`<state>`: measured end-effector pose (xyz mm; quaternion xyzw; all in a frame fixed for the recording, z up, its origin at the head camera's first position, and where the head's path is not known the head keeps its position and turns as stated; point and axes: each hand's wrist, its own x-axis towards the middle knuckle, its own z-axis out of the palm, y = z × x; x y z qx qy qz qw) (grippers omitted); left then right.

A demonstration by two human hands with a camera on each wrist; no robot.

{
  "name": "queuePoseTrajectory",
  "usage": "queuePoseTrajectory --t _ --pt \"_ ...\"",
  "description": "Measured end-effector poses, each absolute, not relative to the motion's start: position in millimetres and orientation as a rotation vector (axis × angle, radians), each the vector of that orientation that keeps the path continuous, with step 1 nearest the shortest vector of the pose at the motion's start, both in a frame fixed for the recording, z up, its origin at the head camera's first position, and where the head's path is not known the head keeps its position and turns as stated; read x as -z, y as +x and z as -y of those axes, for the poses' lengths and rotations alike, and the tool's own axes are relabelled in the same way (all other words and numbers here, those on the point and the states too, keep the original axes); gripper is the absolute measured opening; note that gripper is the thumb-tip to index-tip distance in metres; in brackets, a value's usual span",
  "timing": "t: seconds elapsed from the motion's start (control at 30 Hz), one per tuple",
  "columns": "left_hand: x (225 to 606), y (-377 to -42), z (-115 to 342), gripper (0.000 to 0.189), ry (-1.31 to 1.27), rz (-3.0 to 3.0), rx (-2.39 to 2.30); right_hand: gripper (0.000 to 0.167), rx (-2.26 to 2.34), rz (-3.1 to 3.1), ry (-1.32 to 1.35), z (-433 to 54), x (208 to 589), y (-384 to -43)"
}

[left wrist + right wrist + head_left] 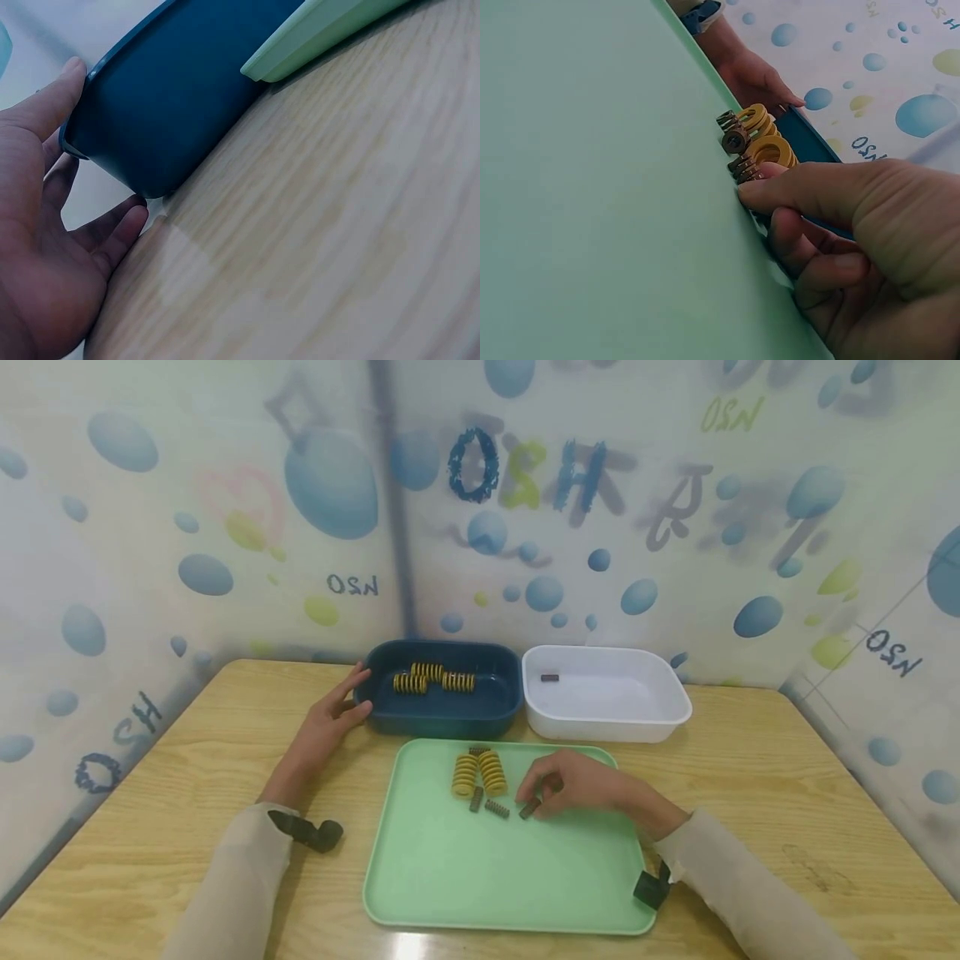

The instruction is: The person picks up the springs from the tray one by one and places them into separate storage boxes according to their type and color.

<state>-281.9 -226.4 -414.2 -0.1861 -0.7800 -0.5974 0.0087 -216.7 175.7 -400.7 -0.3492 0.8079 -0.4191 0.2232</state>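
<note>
Pinching a small dark spring [530, 808] with the right hand [573, 781], on the green tray [517, 885] — relaxed left hand [327, 727] is resting against the far-left blue bin [442, 726].

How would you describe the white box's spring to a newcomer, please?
Beyond the green tray stands the white box. The small dark spring lies toward its left end, alone, unlike the three larger yellow springs in the blue box.
</note>
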Motion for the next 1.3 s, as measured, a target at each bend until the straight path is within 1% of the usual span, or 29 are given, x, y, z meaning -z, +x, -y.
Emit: queuePoseTrajectory --t 0.23,0.47,0.73,0.93,1.3 --pt "398.6 -271.4 221.6 0.059 -0.574 2.451 1.879 0.021 1.102 -2.291 -0.926 -172.6 395.4 -212.3" --pt "412.0 -280.2 225.3 0.057 -0.580 2.452 1.837 0.019 1.115 -2.289 -0.921 -166.3 373.1 -200.6" --pt "414.3 -281.8 226.2 0.057 -0.575 2.463 1.815 0.020 1.092 -2.301 -0.932 -174.7 395.2 -214.7" --pt "413.7 -280.0 226.4 0.057 -0.558 2.491 1.790 0.018 1.144 -2.282 -0.937 -177.8 391.1 -215.5" --pt "413.6 -280.0 226.2 0.057 -0.558 2.492 1.785 0.018 1.269 -2.250 -0.934 -190.0 369.7 -222.8"
